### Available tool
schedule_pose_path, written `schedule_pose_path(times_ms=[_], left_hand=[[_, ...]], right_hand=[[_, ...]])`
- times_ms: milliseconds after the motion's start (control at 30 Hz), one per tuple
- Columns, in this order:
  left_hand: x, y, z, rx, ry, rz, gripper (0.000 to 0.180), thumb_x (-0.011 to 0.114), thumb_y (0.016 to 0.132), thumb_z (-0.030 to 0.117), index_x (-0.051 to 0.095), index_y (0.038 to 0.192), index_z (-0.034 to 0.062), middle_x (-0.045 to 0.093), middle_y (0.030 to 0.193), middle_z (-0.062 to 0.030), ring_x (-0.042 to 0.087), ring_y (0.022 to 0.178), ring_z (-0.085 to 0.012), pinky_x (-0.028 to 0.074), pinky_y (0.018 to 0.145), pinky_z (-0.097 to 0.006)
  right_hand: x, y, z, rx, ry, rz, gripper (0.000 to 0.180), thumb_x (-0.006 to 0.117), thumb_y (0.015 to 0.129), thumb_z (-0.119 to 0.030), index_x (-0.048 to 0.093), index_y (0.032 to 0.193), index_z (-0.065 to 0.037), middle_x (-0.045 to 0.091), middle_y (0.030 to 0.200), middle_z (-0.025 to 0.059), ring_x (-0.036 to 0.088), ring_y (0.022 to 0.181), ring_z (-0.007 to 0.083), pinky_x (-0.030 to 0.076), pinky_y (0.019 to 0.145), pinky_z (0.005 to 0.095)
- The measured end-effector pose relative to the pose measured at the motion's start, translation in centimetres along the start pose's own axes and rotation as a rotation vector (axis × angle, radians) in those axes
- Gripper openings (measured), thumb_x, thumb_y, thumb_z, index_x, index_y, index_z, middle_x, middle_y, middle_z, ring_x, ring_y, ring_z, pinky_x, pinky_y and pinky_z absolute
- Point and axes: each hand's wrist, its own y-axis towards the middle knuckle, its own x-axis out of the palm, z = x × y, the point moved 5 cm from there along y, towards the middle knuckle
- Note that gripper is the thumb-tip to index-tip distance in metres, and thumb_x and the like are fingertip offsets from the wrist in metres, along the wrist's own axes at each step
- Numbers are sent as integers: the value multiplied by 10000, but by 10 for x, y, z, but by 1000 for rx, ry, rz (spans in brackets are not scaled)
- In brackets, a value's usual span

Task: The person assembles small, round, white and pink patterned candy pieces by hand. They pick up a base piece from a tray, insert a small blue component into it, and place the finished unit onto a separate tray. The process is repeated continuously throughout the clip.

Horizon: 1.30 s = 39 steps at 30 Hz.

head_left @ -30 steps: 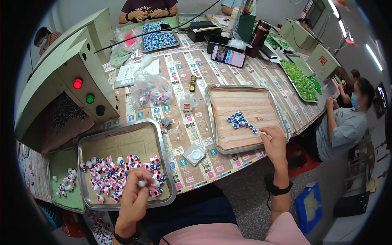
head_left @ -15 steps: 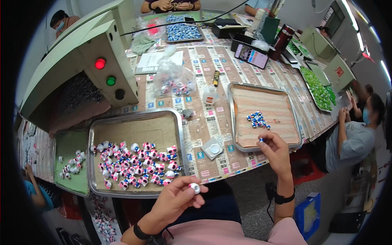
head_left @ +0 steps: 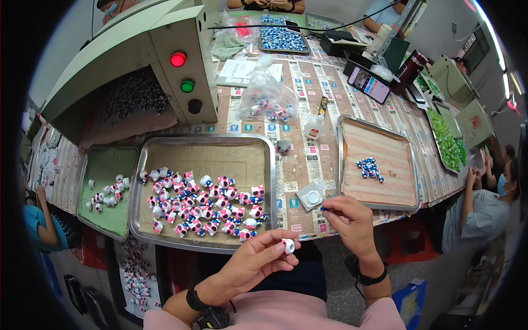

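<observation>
A small white figurine head (head_left: 288, 246) with pink on it and a round hollow facing out is pinched in my left hand (head_left: 256, 261), above my lap at the table's front edge. My right hand (head_left: 352, 223) is closed on a small blue figurine part (head_left: 324, 209), up and to the right of the head and apart from it. Just beyond the right fingertips lies a small white round dish (head_left: 314, 197) on a square pad. Several blue-and-white figurine parts (head_left: 369, 169) sit clustered in the cloth-lined right tray (head_left: 379, 140).
On the left, a metal tray (head_left: 203, 151) holds many pink-and-white figurines (head_left: 203, 206); a green tray (head_left: 107, 168) beside it holds white pieces. Behind stand a machine (head_left: 190, 66) with lit buttons, a plastic bag (head_left: 269, 99), a small bottle (head_left: 314, 127) and a phone (head_left: 368, 83). Other people sit around.
My right hand has moved left from the right tray's near edge toward my left hand, carrying the blue part. My left hand still holds the head. The whole view has shifted.
</observation>
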Motion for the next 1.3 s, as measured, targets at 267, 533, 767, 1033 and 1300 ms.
schedule_pose_path(times_ms=[267,533,767,1033,1300], left_hand=[[-8,0,-8,-36,-43,-20,326,504,985,119,480,1287,-1,568,1175,-134,635,935,-156,561,820,-278],[-11,-2,-9,-25,-44,-5,320,505,987,125,484,1283,6,566,1182,-123,626,950,-148,554,823,-272],[-4,5,-8,17,-37,52,321,530,972,108,487,1278,20,566,1194,-105,622,1001,-163,544,852,-258],[-1,13,-8,74,-8,80,308,539,968,96,520,1271,42,588,1148,-60,609,1049,-151,525,900,-252],[-1,16,-12,51,-17,104,321,566,944,54,526,1262,39,605,1131,-70,608,1044,-147,526,907,-266]], right_hand=[[15,20,2,-64,-226,50,146,692,782,7,697,927,-11,676,875,96,631,738,156,485,624,249],[17,24,15,-75,-248,44,137,696,774,-3,699,911,-1,674,862,97,613,697,139,481,609,245],[13,15,5,49,-76,60,146,691,775,33,698,919,10,671,916,80,591,712,93,461,619,223],[19,-22,-26,64,263,-65,162,723,796,-10,709,956,0,674,947,98,623,803,121,493,688,230],[29,-32,-21,156,463,-99,170,720,806,9,703,975,12,666,953,104,628,822,120,502,703,224]])
